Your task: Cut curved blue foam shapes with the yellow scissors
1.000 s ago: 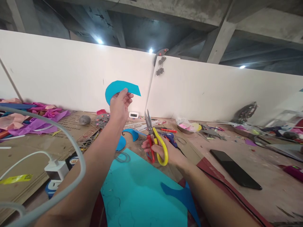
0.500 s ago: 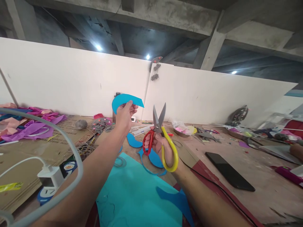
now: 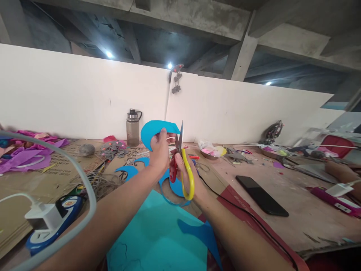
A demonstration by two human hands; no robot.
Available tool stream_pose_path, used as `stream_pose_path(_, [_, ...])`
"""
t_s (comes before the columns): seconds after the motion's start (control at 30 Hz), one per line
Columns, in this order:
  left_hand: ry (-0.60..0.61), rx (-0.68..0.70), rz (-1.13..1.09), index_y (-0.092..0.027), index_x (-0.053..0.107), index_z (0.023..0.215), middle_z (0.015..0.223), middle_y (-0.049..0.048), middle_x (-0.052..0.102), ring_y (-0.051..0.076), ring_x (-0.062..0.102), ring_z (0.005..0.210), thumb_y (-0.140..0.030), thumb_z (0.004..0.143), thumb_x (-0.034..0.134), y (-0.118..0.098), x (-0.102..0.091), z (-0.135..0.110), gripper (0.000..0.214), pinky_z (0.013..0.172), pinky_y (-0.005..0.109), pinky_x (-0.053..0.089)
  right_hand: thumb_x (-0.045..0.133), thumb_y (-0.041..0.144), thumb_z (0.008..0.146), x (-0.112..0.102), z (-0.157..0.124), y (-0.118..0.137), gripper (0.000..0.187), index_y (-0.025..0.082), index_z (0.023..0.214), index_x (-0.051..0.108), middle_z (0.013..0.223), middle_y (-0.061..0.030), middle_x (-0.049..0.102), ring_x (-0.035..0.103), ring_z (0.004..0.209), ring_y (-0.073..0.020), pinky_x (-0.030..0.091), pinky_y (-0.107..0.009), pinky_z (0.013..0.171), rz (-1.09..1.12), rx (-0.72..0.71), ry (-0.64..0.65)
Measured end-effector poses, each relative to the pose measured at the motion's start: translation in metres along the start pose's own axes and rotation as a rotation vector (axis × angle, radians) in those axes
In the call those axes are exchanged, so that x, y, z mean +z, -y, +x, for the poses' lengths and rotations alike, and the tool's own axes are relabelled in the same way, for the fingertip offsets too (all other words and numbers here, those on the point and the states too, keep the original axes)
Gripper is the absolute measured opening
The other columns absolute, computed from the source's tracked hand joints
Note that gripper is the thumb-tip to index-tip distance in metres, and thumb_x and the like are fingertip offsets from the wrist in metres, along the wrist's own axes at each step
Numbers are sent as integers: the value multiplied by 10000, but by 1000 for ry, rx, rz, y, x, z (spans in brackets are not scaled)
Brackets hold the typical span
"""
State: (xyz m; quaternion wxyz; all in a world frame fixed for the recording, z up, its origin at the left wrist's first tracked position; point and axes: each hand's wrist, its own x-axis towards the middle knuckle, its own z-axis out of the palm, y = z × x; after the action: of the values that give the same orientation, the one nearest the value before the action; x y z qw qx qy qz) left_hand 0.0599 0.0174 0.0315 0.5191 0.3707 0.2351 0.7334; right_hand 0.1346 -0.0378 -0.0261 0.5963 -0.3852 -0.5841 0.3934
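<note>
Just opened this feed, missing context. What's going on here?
A person pinches a curved blue piece in the left hand and holds scissors in the right hand. The blades are parted at the piece's narrow right end; I can't tell whether they have cut in. A teal sheet lies below, blue cut pieces just past it, and a phone off to the right.

The left grip (image 3: 160,150) holds blue paper (image 3: 149,130), the right grip (image 3: 187,178) scissors (image 3: 185,156).
</note>
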Motion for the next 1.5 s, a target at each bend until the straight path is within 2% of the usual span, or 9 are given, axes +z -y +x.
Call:
stream_pose_path(0.13, [29,-13,19,-194,597,716,764,61,690,173,648,739,-460,825,691,3,0,-5,303,686,286,502,496,713,888,1,0,3,475,258,764,442,591,30,468,445,476,-151,393,-309,484,41,-48,-17])
stream_pose_path(0.33, [20,0,2,-180,604,674,710,54,678,164,646,708,-404,860,659,3,2,-5,296,729,299,511,505,730,872,2,-1,9,500,260,713,450,574,30,437,385,428,-138,361,-313,438,50,-30,-17])
stream_pose_path(0.57, [18,0,5,-177,610,668,704,54,684,163,663,718,-401,853,667,5,3,-5,296,758,301,513,488,729,879,3,-4,18,506,259,696,445,551,24,448,395,413,-143,364,-309,417,-1,-45,-44])
stream_pose_path(0.77, [15,8,11,-172,617,667,695,56,681,168,664,725,-400,850,672,4,3,-5,297,762,301,515,492,666,918,1,-3,10,461,258,708,452,540,33,448,400,401,-136,353,-292,394,3,-72,-44])
stream_pose_path(1.0, [21,51,22,-168,612,680,686,50,678,162,661,706,-406,848,658,6,3,-6,295,796,318,524,491,688,907,0,-1,0,466,261,724,458,520,39,445,378,385,-137,331,-283,349,33,-88,-45])
stream_pose_path(1.5, [20,52,51,-168,607,701,687,54,687,165,680,715,-395,859,637,6,2,-5,278,782,305,531,520,657,912,1,-2,5,423,266,774,437,518,51,453,384,363,-134,336,-285,322,56,-85,-57])
